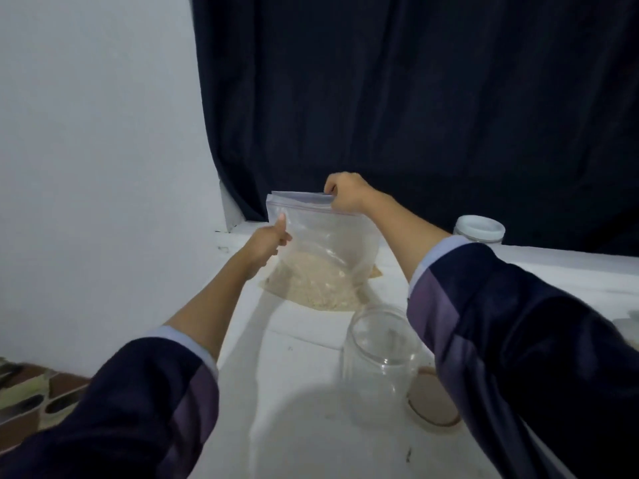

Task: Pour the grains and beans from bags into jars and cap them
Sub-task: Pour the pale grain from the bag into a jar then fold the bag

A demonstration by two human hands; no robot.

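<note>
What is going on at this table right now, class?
A person stands a clear zip bag of pale grain upright on the white table. The right hand pinches the bag's top seal at its right end, while the left hand holds its left side. An empty glass jar waits uncapped nearer the person, a round lid lying beside it. Nothing is poured yet.

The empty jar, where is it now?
Head view: the empty jar stands open on the table, lower centre, under the right forearm, nearer than the bag.
</note>
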